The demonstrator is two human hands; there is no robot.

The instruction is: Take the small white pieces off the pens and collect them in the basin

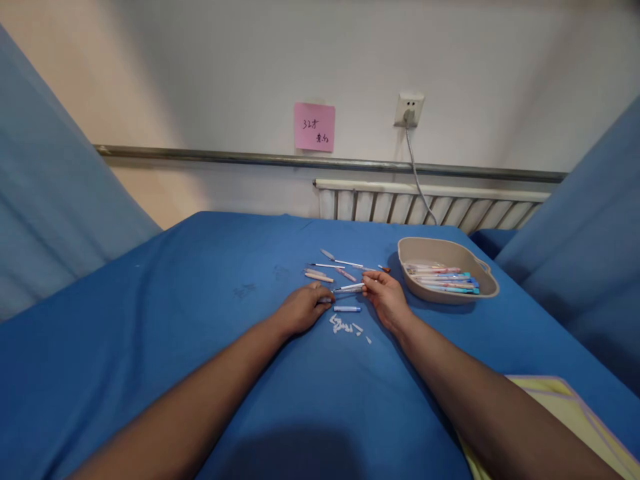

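On the blue cloth, my right hand pinches the right end of a thin white pen refill, whose dark tip points left. My left hand is closed just left of that tip, its fingers around something small that looks like a clear pen part, mostly hidden. Just below the refill lies a white pen barrel with a blue end. Nearer to me is a loose pile of small white pieces. Beyond my hands lie beige pen barrels, another thin refill and a pinkish barrel.
A beige basket holding several pens stands to the right. A yellow cloth lies at lower right under my forearm. Behind are a wall rail, a radiator, a plugged-in socket and a pink note. Blue curtains hang on both sides.
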